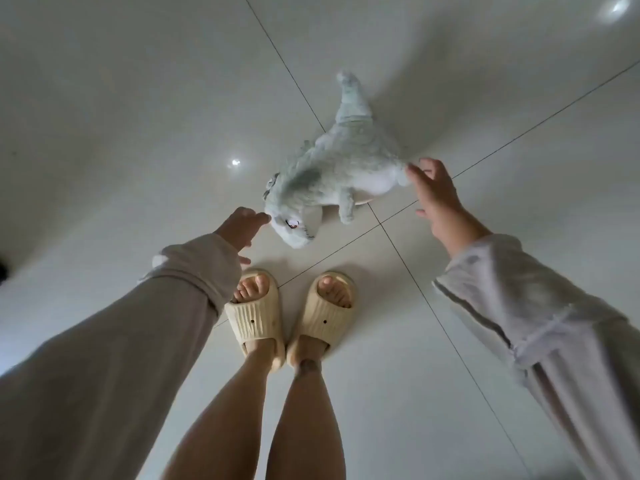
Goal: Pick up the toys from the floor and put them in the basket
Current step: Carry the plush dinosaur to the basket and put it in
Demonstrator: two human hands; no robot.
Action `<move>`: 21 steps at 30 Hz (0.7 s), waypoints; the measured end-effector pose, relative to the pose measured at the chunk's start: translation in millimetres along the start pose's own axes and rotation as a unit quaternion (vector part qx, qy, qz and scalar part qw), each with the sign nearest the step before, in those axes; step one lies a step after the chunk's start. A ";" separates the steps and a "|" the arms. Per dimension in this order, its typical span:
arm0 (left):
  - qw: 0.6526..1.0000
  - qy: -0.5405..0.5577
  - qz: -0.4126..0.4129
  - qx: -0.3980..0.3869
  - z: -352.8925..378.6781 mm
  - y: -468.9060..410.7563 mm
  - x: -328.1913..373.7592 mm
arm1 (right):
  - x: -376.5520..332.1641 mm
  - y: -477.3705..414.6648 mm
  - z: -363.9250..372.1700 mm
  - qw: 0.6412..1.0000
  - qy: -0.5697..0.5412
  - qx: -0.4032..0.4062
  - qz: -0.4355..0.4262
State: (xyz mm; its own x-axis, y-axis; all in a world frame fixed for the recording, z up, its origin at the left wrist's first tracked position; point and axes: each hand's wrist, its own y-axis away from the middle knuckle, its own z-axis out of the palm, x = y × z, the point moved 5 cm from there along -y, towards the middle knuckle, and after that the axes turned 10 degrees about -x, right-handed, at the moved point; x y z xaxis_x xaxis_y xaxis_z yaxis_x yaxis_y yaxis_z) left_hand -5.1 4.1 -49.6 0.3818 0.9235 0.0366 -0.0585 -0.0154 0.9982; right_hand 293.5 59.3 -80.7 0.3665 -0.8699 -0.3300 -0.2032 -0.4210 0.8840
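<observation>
A pale green plush dinosaur (pixel 332 168) lies on the white tiled floor just ahead of my feet, its head toward me and its tail pointing away. My left hand (pixel 240 226) reaches down with fingers spread, fingertips touching the head near the snout. My right hand (pixel 434 194) is open at the toy's right side, fingertips against its rump. Neither hand has closed around the toy. No basket is in view.
My two feet in cream slide sandals (pixel 291 313) stand close behind the toy. Glossy white floor tiles (pixel 138 116) with dark grout lines stretch all around. A dark object shows at the far left edge (pixel 2 266).
</observation>
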 end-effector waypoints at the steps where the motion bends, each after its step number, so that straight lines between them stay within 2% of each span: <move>1: 1.000 0.023 0.007 0.005 3.0 -14.6 0.2 | -2.2 -13.1 -0.1 1.000 -0.004 0.009 -0.009; 3: 0.998 0.066 0.005 0.021 5.2 -43.5 2.0 | -7.9 -40.1 0.9 0.999 -0.024 0.006 -0.021; 6: 0.988 0.156 0.009 -0.005 13.2 -64.4 4.4 | -11.0 -57.5 19.9 0.996 -0.069 -0.055 -0.019; 9: 0.955 0.294 0.023 -0.021 25.0 -56.3 7.5 | -1.6 -46.4 28.9 0.985 -0.154 -0.076 -0.004; 11: 0.950 0.309 0.037 0.004 29.3 -34.0 2.5 | 2.7 -23.0 28.1 0.976 -0.207 -0.070 -0.012; 14: 0.962 0.242 0.101 0.078 24.2 18.4 -13.8 | 11.2 37.1 24.5 0.961 -0.268 -0.064 -0.019; 16: 0.961 0.211 0.136 0.116 17.2 63.8 -26.1 | 19.2 91.6 17.7 0.962 -0.266 -0.067 -0.014; 21: 0.951 0.260 0.136 0.095 9.2 205.4 -46.1 | 39.9 265.9 -14.6 0.954 -0.288 -0.079 0.000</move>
State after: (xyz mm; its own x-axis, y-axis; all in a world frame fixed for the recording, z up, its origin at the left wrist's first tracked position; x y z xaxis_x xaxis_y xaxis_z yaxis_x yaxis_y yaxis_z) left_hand -26.3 -45.2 154.3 -0.1334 0.9395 0.3156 0.0962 -0.3046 0.9476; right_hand 267.4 -83.5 146.0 -0.2022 -0.8859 -0.4176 -0.0477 -0.4170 0.9077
